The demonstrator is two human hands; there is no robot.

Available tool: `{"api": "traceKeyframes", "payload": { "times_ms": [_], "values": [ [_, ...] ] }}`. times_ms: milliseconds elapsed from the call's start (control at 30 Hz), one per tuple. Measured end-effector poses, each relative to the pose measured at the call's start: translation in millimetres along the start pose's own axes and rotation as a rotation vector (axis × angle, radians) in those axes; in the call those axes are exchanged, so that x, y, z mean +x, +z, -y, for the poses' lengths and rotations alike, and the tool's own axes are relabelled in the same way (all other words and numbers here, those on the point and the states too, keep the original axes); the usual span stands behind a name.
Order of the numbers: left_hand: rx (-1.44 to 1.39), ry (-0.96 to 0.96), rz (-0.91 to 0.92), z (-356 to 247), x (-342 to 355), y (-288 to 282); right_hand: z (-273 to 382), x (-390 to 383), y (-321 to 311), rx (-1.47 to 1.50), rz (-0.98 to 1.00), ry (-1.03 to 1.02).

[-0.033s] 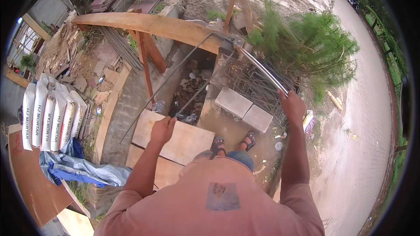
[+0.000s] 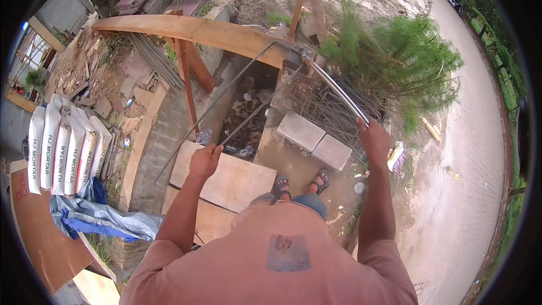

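At 6 o'clock from the middle of the view, a person's pink shirt [image 2: 237, 277] fills the foreground, its lower edge cut off; sandalled feet show beyond it. At 8 o'clock the left hand [image 2: 204, 162] is closed around a thin grey rod [image 2: 248, 125], the fist hiding the rod's near end. At 3 o'clock the right hand [image 2: 374, 137] is wrapped around the end of a silver bar [image 2: 339, 86]; most of its fingers cannot be seen. Pale boards [image 2: 236, 177] lie below the left hand, and two concrete blocks [image 2: 315, 140] sit between the hands. Rod and bar run up to a dark metal block [image 2: 292, 59] at 12 o'clock, beside the end of a wooden beam [image 2: 186, 29]. A second rod length [image 2: 212, 112] also reaches it; whether the two lengths join is unclear. At 2 o'clock a green shrub [image 2: 406, 59] partly covers tangled metal rods [image 2: 341, 116]. At 9 o'clock stand white sacks [image 2: 66, 149].
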State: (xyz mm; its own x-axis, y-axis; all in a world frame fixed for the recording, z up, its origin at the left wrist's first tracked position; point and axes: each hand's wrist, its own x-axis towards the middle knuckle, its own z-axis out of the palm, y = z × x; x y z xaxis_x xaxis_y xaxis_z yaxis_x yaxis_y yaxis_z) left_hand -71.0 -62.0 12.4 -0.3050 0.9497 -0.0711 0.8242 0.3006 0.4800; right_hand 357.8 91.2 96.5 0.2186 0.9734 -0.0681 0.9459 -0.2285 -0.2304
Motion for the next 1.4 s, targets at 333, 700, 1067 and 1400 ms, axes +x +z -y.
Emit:
{"api": "traceKeyframes", "payload": {
  "times_ms": [333,700,1067,1400],
  "values": [
    [-0.155,-0.1,0.276,-21,5,-11,-33,24,18,-0.139,-0.036,-0.117],
    [-0.453,-0.233,-0.098,-32,17,-29,-68,59,27,-0.096,0.058,-0.225],
    [-0.464,-0.214,0.083,3,101,-24,-90,83,58,0.079,-0.031,-0.313],
    [-0.848,-0.044,-0.227,-69,41,-29,-56,25,91,0.897,0.059,-0.1]
  ]
}}
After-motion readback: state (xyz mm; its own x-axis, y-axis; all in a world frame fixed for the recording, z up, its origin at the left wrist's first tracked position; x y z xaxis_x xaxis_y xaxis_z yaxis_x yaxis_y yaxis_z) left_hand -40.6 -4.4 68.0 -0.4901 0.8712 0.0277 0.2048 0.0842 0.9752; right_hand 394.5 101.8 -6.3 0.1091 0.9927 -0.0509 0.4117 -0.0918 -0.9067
